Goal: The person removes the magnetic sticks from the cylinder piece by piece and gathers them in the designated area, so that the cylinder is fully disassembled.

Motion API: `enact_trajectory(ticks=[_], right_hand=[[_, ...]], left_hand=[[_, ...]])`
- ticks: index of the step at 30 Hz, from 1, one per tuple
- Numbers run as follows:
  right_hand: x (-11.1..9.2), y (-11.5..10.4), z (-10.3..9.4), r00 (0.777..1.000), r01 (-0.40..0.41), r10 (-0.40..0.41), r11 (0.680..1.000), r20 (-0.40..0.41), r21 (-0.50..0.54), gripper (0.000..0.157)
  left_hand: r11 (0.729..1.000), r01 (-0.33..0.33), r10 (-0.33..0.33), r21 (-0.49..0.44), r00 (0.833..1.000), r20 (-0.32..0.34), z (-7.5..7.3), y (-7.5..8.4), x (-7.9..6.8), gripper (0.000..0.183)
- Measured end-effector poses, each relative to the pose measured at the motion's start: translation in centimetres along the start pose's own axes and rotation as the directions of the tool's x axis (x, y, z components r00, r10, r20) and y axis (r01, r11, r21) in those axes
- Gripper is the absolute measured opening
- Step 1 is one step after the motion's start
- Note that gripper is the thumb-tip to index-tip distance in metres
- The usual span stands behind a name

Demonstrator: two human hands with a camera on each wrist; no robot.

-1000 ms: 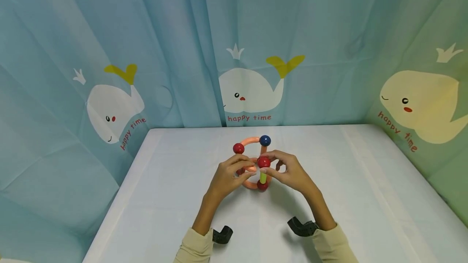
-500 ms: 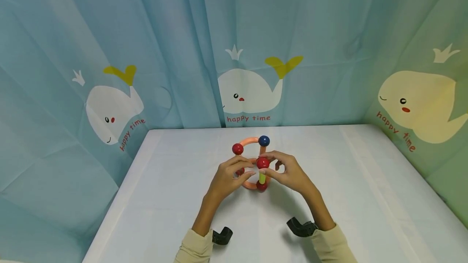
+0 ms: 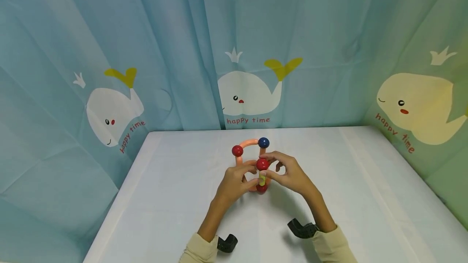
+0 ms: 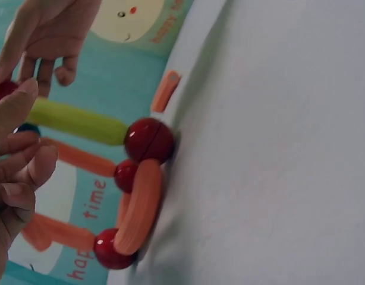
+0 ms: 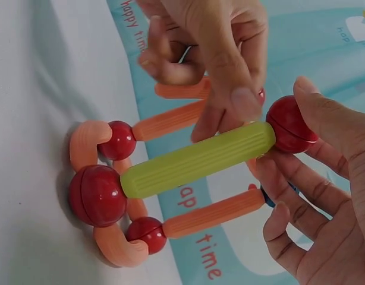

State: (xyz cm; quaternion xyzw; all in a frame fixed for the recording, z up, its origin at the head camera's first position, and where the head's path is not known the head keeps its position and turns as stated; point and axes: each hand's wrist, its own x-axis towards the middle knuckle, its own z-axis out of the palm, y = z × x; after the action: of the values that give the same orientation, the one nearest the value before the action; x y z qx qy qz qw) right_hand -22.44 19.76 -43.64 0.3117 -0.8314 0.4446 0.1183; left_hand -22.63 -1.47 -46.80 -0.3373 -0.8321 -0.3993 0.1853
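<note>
A magnetic stick-and-ball frame stands on the table. In the head view my right hand (image 3: 287, 171) pinches the red ball (image 3: 262, 164) at its near top corner, with thumb and fingers around it. Below that ball runs a yellow-green rod (image 5: 200, 157) to a larger-looking red ball (image 5: 98, 195) at the base. My left hand (image 3: 234, 184) has its thumb and forefinger on the rod's upper end, just under the held ball. Farther back, an orange curved stick (image 3: 249, 143) joins a red ball (image 3: 237, 151) and a blue ball (image 3: 263, 142). My left hand hides part of the base.
Orange curved sticks (image 4: 141, 208) link the red balls along the base. The white table (image 3: 164, 198) ends at a blue curtain (image 3: 183, 52) printed with whales. A black camera mount sits at each wrist, the left one (image 3: 227, 243) and the right one (image 3: 302, 228).
My left hand has moved right and nearer to me, from beside an orange curved stick to the yellow-green rod. My right hand keeps its pinch on the red ball. The view has shifted slightly.
</note>
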Motion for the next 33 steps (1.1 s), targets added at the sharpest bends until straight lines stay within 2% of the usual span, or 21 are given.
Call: enact_trajectory(ticks=[5,10,18,27,32,33], right_hand=[[-0.1,0.0,-0.1,1.0,0.013,-0.013,1.0,-0.001,0.002,0.043],[0.0,0.0,0.2,1.0,0.023,-0.023,1.0,-0.011,0.012,0.045],[0.1,-0.1,0.2,1.0,0.023,-0.022,0.999,-0.017,0.04,0.041],[0.1,-0.1,0.2,0.999,0.035,-0.035,0.999,-0.034,0.01,0.036],[0.1,-0.2,0.3,0.998,0.034,-0.034,0.999,-0.049,-0.005,0.037],[0.2,-0.8,0.2,0.998,0.034,-0.034,0.999,-0.05,-0.008,0.037]], left_hand=[[1.0,0.029,-0.029,-0.01,0.999,-0.02,1.2,0.4,0.0,0.026],[0.999,0.031,-0.031,0.004,0.997,-0.072,2.2,0.6,-0.1,0.032],[0.989,0.063,-0.048,0.132,0.992,-0.117,3.3,0.7,0.0,0.023],[0.988,0.089,-0.07,0.129,0.987,-0.143,3.6,1.5,-0.2,0.019],[0.983,0.136,-0.119,0.124,0.983,-0.137,3.5,1.8,-0.3,0.014],[0.981,0.146,-0.129,0.125,0.982,-0.135,3.5,1.9,-0.3,0.014]])
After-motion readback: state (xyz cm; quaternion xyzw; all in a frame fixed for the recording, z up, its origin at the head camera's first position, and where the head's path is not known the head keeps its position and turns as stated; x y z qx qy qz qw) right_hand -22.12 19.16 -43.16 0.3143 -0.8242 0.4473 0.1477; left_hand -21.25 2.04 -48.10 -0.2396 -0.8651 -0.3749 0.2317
